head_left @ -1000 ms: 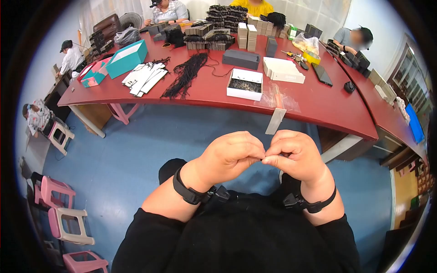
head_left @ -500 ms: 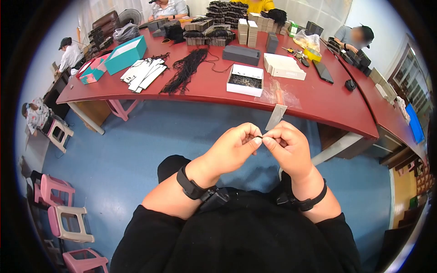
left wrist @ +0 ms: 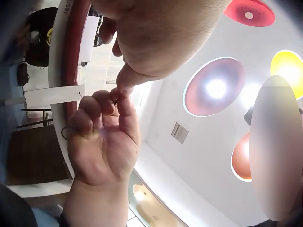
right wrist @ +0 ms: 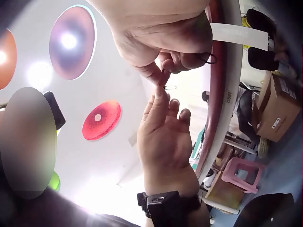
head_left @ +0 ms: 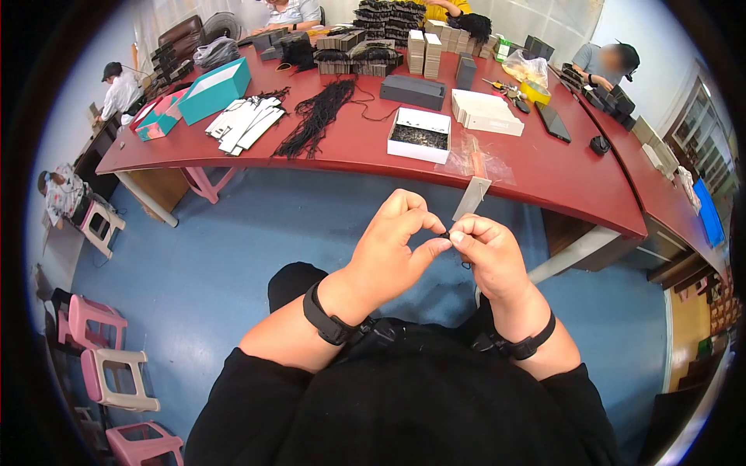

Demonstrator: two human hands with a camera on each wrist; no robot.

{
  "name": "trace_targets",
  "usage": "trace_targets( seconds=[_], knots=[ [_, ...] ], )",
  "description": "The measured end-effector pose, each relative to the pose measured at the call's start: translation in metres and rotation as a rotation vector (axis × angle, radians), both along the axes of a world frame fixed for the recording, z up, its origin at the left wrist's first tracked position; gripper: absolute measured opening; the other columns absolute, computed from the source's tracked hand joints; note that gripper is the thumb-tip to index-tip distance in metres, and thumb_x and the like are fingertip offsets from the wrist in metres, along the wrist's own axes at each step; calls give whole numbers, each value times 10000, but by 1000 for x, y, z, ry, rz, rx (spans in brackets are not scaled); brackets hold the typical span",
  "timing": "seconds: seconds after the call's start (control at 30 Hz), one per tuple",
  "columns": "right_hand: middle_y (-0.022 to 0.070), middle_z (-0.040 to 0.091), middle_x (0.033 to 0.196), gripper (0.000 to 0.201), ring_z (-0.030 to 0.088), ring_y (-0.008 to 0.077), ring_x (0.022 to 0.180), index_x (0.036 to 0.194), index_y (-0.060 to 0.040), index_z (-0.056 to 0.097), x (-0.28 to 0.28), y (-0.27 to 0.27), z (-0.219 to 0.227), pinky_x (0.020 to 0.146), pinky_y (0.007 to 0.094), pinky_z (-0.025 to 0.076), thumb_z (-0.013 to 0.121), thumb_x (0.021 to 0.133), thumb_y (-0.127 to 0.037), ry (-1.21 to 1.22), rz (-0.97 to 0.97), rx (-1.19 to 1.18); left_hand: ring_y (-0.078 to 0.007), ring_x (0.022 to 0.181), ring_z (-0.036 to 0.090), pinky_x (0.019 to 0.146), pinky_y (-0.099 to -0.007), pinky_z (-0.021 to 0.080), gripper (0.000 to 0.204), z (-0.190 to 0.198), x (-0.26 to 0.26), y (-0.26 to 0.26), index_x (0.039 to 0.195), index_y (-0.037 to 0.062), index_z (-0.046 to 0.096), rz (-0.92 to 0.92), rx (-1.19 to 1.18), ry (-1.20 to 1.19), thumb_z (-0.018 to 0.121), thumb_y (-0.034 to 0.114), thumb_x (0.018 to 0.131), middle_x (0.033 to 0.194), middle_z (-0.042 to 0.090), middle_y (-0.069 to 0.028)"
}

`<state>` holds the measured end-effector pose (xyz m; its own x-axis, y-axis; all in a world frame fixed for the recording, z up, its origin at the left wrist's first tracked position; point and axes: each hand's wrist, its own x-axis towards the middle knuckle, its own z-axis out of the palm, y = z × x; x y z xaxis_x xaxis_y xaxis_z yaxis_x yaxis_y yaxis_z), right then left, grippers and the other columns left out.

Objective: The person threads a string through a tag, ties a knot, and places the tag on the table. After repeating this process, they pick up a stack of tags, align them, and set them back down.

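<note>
Pinched at the fingertips of both the left hand (head_left: 385,256) and right hand (head_left: 496,255), the small dark cord (head_left: 446,234) sits in mid-air short of the red table (head_left: 361,147), whose edge a pale strip (head_left: 471,199) overhangs close by, open blue floor (head_left: 225,241) spreading leftward.

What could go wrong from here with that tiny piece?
The small dark piece between the left hand and right hand could slip and drop to the floor, since it's held beyond the table. The right hand might also bump the pale strip jutting past the edge.
</note>
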<state>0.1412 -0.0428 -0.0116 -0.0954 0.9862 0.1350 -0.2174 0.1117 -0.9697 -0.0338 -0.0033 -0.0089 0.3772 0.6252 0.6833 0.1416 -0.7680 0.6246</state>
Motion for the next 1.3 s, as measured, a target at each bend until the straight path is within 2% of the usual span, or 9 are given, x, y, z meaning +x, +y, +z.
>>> trace_targets(
  seconds=[0.13, 0.27, 0.37, 0.43, 0.63, 0.7, 0.83, 1.03, 1.3],
  knots=[
    [-13, 520, 800, 84, 468, 59, 747, 833, -2, 631, 1, 0, 0, 678, 206, 371, 635, 844, -85, 12, 22, 31, -169, 824, 502, 629, -261, 411, 183, -2, -1, 2, 856, 74, 627, -37, -19, 0, 735, 58, 709, 891, 502, -52],
    [-13, 523, 777, 77, 470, 60, 732, 818, 0, 643, -1, -1, -1, 665, 208, 372, 645, 835, -76, -8, -7, 46, -154, 840, 510, 661, -265, 427, 133, -1, -3, 2, 850, 55, 611, -77, -37, 18, 698, 54, 750, 937, 524, -62],
    [-14, 520, 745, 83, 470, 62, 713, 803, 4, 657, 2, -1, -4, 657, 212, 373, 655, 828, -75, -95, -2, 92, -136, 867, 520, 708, -268, 443, 62, -11, -1, 9, 844, 41, 582, -233, -207, -99, 634, 50, 812, 987, 543, -62],
    [-15, 525, 728, 92, 468, 62, 690, 791, 7, 666, 4, -1, -6, 643, 216, 374, 659, 826, -78, -105, -40, 62, -126, 884, 529, 739, -273, 456, 19, -26, 2, 18, 851, 38, 552, -470, -599, -405, 568, 39, 860, 1022, 554, -58],
    [-21, 546, 733, 85, 475, 49, 675, 804, -3, 661, 20, 6, -23, 624, 210, 386, 662, 825, -86, -91, 29, 16, -164, 849, 581, 776, -297, 466, 69, -28, 5, 13, 884, 73, 482, -696, -927, -493, 495, 122, 930, 988, 590, -111],
    [-22, 547, 729, 94, 481, 49, 664, 804, -5, 657, 35, 8, -22, 612, 209, 394, 666, 823, -97, -188, -49, 36, -171, 842, 586, 778, -304, 468, 86, -27, 9, 18, 889, 81, 470, -772, -1002, -540, 488, 148, 939, 969, 595, -119],
    [-16, 583, 761, 96, 507, 54, 650, 837, -21, 644, 64, 13, -13, 601, 200, 419, 666, 823, -113, -328, -236, 107, -170, 816, 568, 766, -301, 462, 87, -23, 15, 33, 894, 91, 459, -702, -890, -583, 483, 158, 944, 922, 584, -100],
    [-21, 597, 760, 122, 507, 51, 649, 892, -33, 632, 62, 36, -14, 606, 200, 422, 637, 852, -147, -195, -302, 158, -149, 757, 513, 729, -287, 423, 92, -32, 35, 66, 869, 94, 451, -514, -782, -555, 454, 138, 949, 863, 549, -64],
    [-24, 588, 732, 136, 503, 45, 640, 878, -32, 632, 62, 41, -23, 588, 200, 415, 632, 848, -165, -249, -333, 81, -146, 755, 510, 729, -284, 423, 90, -41, 37, 73, 866, 95, 451, -480, -810, -538, 449, 132, 948, 852, 550, -61]
  ],
)
